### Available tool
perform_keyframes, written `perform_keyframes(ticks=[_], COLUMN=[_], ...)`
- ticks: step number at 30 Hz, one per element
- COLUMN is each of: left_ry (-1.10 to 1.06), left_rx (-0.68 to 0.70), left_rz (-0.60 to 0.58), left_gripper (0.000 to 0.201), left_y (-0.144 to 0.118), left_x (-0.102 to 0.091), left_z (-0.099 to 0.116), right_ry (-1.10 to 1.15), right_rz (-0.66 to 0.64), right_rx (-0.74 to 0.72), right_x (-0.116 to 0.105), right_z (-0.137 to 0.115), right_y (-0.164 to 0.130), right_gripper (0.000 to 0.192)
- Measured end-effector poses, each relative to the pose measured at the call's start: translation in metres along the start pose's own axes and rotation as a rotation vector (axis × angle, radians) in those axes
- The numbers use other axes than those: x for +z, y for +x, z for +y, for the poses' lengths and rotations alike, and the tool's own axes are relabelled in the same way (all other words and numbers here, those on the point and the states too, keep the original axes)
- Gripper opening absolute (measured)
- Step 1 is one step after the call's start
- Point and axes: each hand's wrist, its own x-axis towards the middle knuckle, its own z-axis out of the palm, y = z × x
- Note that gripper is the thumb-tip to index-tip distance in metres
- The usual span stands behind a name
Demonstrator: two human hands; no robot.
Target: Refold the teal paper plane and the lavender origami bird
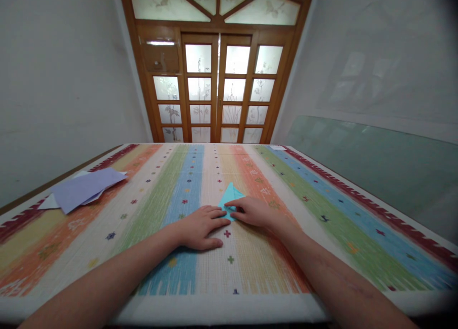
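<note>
A small folded piece of light blue paper (pixel 231 195) lies flat on the striped cloth near the table's middle, its pointed tip aimed away from me. My left hand (pixel 201 227) rests palm down, its fingertips touching the paper's near left edge. My right hand (pixel 252 211) lies over the paper's near right part, with fingers pressing down on it. The near half of the paper is hidden under both hands.
The table wears a cloth (pixel 161 186) with coloured stripes. A loose stack of lilac and white paper sheets (pixel 83 189) lies at the far left edge. A wooden glazed door (pixel 216 88) stands beyond the table. A glass panel (pixel 375 162) leans along the right wall.
</note>
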Motion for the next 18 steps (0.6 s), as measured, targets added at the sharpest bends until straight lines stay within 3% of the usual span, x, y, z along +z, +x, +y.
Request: perform_keyframes(ticks=[11, 18], left_ry=[-0.017, 0.009], left_rx=[0.006, -0.028], left_rz=[-0.01, 0.015], left_gripper=[0.03, 0.029], left_y=[0.001, -0.005], left_x=[-0.017, -0.02], left_z=[0.005, 0.003], right_ry=[-0.031, -0.008], right_rz=[-0.064, -0.081], right_rx=[0.025, 0.022], right_x=[0.005, 0.002], right_z=[0.0, -0.001], right_y=[0.001, 0.001], right_gripper=[0.041, 0.04])
